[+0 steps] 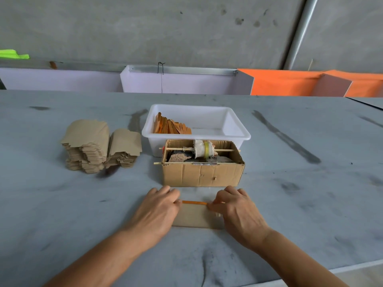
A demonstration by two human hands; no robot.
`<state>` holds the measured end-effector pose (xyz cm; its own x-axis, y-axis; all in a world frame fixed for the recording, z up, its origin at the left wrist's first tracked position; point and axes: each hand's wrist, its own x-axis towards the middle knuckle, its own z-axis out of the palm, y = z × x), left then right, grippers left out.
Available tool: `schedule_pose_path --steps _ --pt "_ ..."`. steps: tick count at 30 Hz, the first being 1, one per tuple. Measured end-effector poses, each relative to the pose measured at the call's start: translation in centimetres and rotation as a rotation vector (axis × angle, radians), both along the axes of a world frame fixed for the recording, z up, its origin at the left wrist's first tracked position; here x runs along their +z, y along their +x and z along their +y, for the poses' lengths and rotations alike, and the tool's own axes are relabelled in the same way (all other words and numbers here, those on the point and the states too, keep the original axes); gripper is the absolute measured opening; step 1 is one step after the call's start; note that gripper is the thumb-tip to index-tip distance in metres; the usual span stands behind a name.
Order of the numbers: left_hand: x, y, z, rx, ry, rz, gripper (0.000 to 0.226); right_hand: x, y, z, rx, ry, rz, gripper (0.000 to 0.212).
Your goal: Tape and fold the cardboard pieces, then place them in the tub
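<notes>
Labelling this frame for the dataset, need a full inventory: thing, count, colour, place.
cardboard piece: one, tan with an orange strip along its far edge, flat on the table between the hands
cardboard stacks: two, tan, side by side left of the tub
tub: one, white, centre of table behind the box
folded pieces: a leaning row, orange and tan, in the tub's left end; count unclear
cardboard box: one, brown, open top, in front of the tub
sticks: two, pale wood, laid across the box
tape roll: one, yellowish with white cloth, on the rear stick
table: one, grey, smudged
left hand: fingers on the piece's left end
right hand: fingers on its right end
</notes>
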<state>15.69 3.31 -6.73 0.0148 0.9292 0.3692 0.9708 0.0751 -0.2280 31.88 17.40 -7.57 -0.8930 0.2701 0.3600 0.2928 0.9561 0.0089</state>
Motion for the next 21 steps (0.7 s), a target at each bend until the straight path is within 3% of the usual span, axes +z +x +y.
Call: schedule_pose_path --steps 4,6,8,10,12,14,18,21 --pt "-0.4 -0.3 -1.8 0.061 -0.080 -0.272 0.038 -0.4 1.4 0.8 0.016 -0.294 0.040 0.031" --pt "-0.7 -0.1 -2.0 0.059 -0.088 -0.321 0.059 -0.4 1.9 0.8 0.028 -0.422 0.035 0.030" --pt "-0.5 0.1 -2.1 0.036 -0.112 -0.289 0.059 -0.1 2.3 0.5 0.027 -0.488 -0.005 0.037" --pt "-0.1 0.4 -1.9 -0.030 -0.080 -0.208 0.035 0.0 2.5 0.4 0.019 -0.467 -0.077 0.054" --pt "0.2 0.8 -1.7 -0.090 -0.028 -0.190 0.028 -0.2 2.4 0.2 -0.001 -0.355 -0.123 0.059" --pt "0.2 0.8 -1.5 -0.127 0.032 -0.261 0.026 -0.2 2.1 -0.3 -0.005 -0.271 -0.073 0.048" --pt "0.2 0.4 -1.5 -0.119 0.118 -0.378 0.026 -0.1 1.3 -0.8 0.057 -0.174 0.204 0.011" --pt "0.2 0.3 -1.5 -0.106 0.143 -0.390 0.033 -0.2 1.1 -0.4 0.015 -0.228 0.307 0.009"
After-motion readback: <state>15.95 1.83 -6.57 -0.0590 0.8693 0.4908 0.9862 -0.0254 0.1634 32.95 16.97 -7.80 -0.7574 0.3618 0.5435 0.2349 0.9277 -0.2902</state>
